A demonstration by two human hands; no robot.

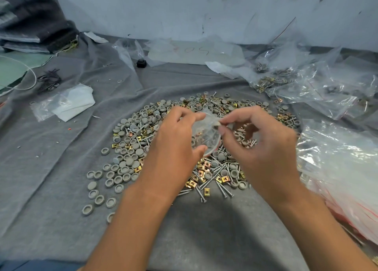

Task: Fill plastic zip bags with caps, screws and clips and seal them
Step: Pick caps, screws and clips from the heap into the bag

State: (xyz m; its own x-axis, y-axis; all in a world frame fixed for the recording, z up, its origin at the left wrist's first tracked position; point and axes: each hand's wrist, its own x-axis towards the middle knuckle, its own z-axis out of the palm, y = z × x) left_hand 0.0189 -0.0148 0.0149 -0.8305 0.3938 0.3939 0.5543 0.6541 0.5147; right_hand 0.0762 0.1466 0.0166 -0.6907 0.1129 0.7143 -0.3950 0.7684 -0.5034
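A small clear zip bag (204,135) with a red seal strip hangs between my hands above the heap; screws show inside it. My left hand (176,141) holds the bag's left side, with the thumb at its mouth. My right hand (257,143) pinches a grey cap (216,124) at the bag's top. Below lies a wide heap of grey caps (126,164), silver screws (216,178) and gold clips (201,171) on the grey cloth (61,158).
A stack of empty zip bags (337,168) with red strips lies at the right. Filled bags (286,76) sit at the back right. A folded bag (67,103), black clips (49,80) and a small black object (141,63) lie to the left and back.
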